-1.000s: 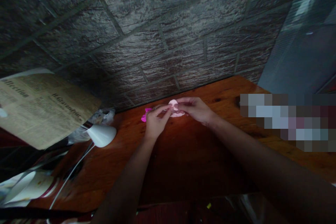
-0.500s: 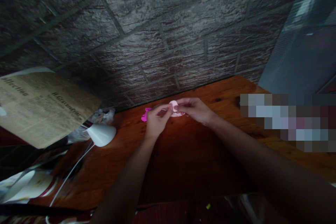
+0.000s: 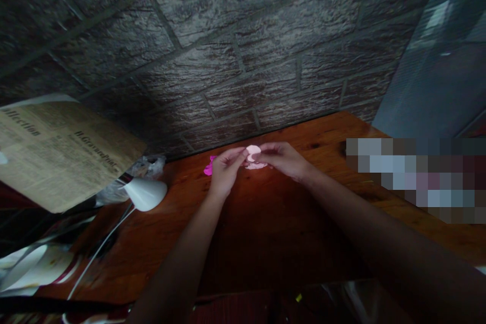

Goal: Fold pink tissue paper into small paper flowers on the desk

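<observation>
The left hand (image 3: 226,166) and right hand (image 3: 283,158), fingers nearly closed, pinch a pale pink piece (image 3: 253,153) between them above the wooden table (image 3: 266,233), near its wall-side edge. A magenta piece (image 3: 209,166) lies just beside the left hand, at its nine o'clock; a white lamp (image 3: 146,195) stands well apart at eight o'clock.

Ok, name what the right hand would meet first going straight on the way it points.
Beyond the pale pink piece at its fingertips, the right hand would probably meet the left hand, though depth is unclear.

From the pink disc (image 3: 253,151), passage is barred by the wall (image 3: 243,76) at 12 o'clock and the lamp (image 3: 147,195) at 8, but allowed over the table (image 3: 266,223) at 6.
</observation>
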Motion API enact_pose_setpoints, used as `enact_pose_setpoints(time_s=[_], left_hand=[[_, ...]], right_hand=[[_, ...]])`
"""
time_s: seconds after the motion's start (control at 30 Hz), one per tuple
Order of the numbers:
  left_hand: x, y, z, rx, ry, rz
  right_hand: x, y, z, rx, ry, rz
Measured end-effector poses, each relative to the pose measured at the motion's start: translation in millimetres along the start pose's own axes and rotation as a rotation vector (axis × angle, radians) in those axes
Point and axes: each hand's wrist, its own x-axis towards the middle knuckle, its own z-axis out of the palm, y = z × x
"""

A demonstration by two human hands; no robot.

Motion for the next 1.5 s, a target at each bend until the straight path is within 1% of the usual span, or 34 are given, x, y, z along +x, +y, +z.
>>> enact_pose_setpoints(time_s=[0.1, 0.23, 0.43, 0.57, 0.73, 0.87, 1.0, 1.17, 1.33, 1.4, 1.5], left_hand=[[-1, 1, 1.9, -0.046, 0.003, -0.040], [-2, 0, 4.9, -0.071, -0.014, -0.057], [-1, -2, 3.0, -0.100, 0.000, -0.109], [-1, -2, 2.5, -0.110, -0.030, -0.111], [-1, -2, 2.2, -0.103, -0.047, -0.086], [0, -2, -0.1, -0.135, -0.042, -0.116], [2, -2, -3.3, -0.175, -0.071, -0.141], [3, 0, -2.1, -0.305, -0.050, -0.216], [-1, 5, 5.4, -0.399, 0.000, -0.239], [-2, 7, 7.4, -0.417, 0.019, -0.252], [-3, 7, 8.2, -0.429, 0.042, -0.263]], right_hand=[[1, 2, 0, 0.025, -0.020, -0.022], [1, 4, 0, 0.029, -0.005, -0.060], [2, 7, 1, -0.061, -0.008, -0.118], [2, 9, 1, -0.089, -0.006, -0.131], [1, 7, 2, -0.051, 0.000, -0.115], [0, 4, 3, -0.034, -0.033, -0.106], [1, 4, 1, 0.003, -0.060, -0.085], [2, 5, 1, 0.041, 0.023, -0.034], [0, 4, 5, 0.103, 0.087, 0.005], [-1, 2, 6, 0.106, 0.102, 0.016], [-2, 0, 6, 0.080, 0.086, 0.024]])
